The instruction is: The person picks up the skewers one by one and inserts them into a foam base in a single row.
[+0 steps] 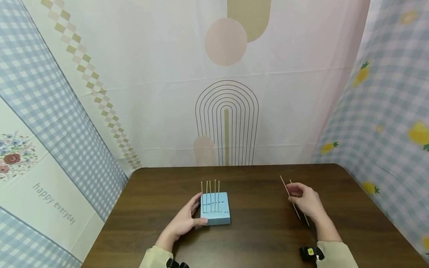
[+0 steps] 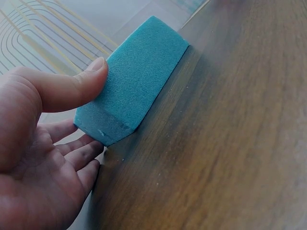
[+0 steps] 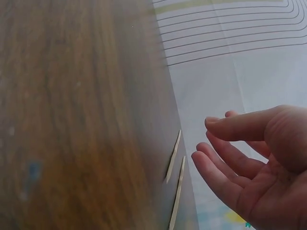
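Observation:
A light-blue foam block (image 1: pixel 218 220) sits on the table with several thin wooden sticks (image 1: pixel 215 193) standing upright in its top. My left hand (image 1: pixel 183 222) holds the block at its left end. In the left wrist view the thumb presses the block's long side, while the other fingers touch its end. Two more wooden sticks, a left one (image 1: pixel 296 211) and a right one (image 1: pixel 306 220), lie slanted on the table at the right. Just above them hovers my right hand (image 1: pixel 307 203), its fingers loosely bent. The right wrist view shows nothing between its thumb and fingers.
The dark brown wooden table (image 1: pixel 248 242) has its back edge against a white patterned cloth (image 1: pixel 161 123). Checked cloth hangs at the left and the right (image 1: pixel 378 156). Small holes dot the block's top around the upright sticks.

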Demonstrator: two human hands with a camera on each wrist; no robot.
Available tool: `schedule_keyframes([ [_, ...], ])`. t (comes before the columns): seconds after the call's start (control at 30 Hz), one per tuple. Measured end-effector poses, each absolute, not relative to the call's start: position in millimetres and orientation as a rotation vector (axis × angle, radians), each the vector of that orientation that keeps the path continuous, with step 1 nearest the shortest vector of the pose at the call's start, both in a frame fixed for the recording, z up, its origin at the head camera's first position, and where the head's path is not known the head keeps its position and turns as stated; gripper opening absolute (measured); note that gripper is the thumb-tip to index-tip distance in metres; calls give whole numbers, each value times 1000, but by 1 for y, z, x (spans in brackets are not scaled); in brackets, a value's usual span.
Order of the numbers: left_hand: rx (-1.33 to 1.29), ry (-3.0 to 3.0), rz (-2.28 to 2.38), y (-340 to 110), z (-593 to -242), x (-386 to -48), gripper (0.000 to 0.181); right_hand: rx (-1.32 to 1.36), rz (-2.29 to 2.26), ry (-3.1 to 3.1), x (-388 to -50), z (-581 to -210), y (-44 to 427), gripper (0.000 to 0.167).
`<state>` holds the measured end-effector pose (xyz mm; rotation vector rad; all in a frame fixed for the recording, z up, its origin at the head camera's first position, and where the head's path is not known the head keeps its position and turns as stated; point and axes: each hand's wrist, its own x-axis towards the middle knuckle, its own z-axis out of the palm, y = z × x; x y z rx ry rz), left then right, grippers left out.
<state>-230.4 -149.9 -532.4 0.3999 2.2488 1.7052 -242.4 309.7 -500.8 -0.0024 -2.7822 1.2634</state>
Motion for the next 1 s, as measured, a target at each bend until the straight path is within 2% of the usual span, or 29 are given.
schedule_keyframes([
  [1.0, 383, 2255, 1692, -150, -533, -230, 103, -35, 1273, -2938, -245, -511, 309, 56],
])
